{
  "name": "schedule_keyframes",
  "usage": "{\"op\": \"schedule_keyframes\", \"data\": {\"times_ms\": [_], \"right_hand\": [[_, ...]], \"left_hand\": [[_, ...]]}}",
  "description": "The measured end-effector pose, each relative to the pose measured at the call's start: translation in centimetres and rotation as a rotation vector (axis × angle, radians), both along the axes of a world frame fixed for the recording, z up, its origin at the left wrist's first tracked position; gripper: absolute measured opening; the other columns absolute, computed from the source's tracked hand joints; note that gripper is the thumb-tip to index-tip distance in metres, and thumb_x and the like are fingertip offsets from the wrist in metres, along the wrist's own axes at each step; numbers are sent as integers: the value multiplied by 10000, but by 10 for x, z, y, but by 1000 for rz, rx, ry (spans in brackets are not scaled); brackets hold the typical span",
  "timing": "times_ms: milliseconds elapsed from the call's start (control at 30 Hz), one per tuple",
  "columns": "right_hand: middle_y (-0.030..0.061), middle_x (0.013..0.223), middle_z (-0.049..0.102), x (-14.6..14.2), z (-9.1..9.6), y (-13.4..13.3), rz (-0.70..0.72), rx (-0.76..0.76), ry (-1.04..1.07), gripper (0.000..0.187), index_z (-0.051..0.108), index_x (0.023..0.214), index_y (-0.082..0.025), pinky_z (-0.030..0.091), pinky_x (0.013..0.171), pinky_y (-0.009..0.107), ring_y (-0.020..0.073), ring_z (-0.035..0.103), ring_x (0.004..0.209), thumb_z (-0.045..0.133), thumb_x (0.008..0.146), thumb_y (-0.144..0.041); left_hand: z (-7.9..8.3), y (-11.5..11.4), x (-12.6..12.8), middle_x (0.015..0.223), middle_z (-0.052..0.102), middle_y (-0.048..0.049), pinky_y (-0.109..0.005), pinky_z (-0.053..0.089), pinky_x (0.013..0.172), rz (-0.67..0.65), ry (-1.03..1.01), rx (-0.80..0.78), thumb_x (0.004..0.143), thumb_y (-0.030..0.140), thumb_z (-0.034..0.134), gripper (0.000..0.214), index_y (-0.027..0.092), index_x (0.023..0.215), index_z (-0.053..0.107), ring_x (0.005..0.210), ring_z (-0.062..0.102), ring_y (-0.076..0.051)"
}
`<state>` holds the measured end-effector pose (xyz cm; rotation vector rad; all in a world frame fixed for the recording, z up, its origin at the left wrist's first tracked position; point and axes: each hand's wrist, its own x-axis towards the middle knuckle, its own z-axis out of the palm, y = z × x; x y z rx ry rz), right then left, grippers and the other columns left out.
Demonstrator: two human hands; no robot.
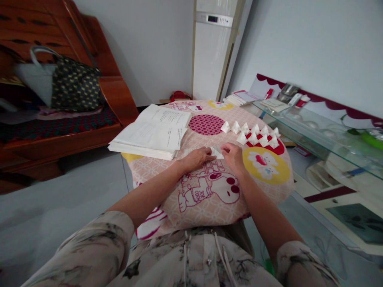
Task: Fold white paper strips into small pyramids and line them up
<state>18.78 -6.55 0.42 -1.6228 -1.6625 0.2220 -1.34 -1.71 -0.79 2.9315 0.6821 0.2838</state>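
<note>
My left hand (196, 158) and my right hand (233, 156) rest side by side on a cloth-covered round table (209, 191). Both pinch a small piece of white paper (216, 152) between them, fingers closed on its edges. Beyond my right hand, several folded white paper shapes (254, 133) stand in two rows on the cloth. A thick stack of printed white sheets (152, 133) lies to the left of my left hand.
A glass-topped table (329, 131) with small items stands to the right. A wooden bench (60, 131) holding a dark bag (74, 85) is at the left. A tall white air-conditioner unit (214, 48) stands at the back wall. More papers (241, 97) lie behind the table.
</note>
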Motion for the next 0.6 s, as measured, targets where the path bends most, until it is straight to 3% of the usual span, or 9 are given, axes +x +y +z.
{"op": "schedule_keyframes", "data": {"times_ms": [100,267,600], "right_hand": [[44,761,750,-7,0,5,70,-137,19,215,763,763,-159,488,709,271,181,662,722,573,730,-65],[24,707,750,-6,1,15,37,-323,38,149,757,675,-174,496,684,256,171,664,682,673,661,-51],[10,541,661,-8,3,26,-2,-410,-84,157,703,560,-188,441,558,247,157,605,554,688,608,-39]], "left_hand": [[-2,1,-1,1210,651,-109,-305,472,927,0,-10,13,956,104,465,491,247,1384,659,1095,608,-227],[-4,4,-3,1176,681,-93,-295,487,913,-14,-79,-12,939,101,499,445,254,1292,721,1057,642,-212],[-2,3,-3,1153,710,-104,-303,505,889,-15,-99,-9,926,71,487,417,221,1197,765,1031,668,-218]]}}
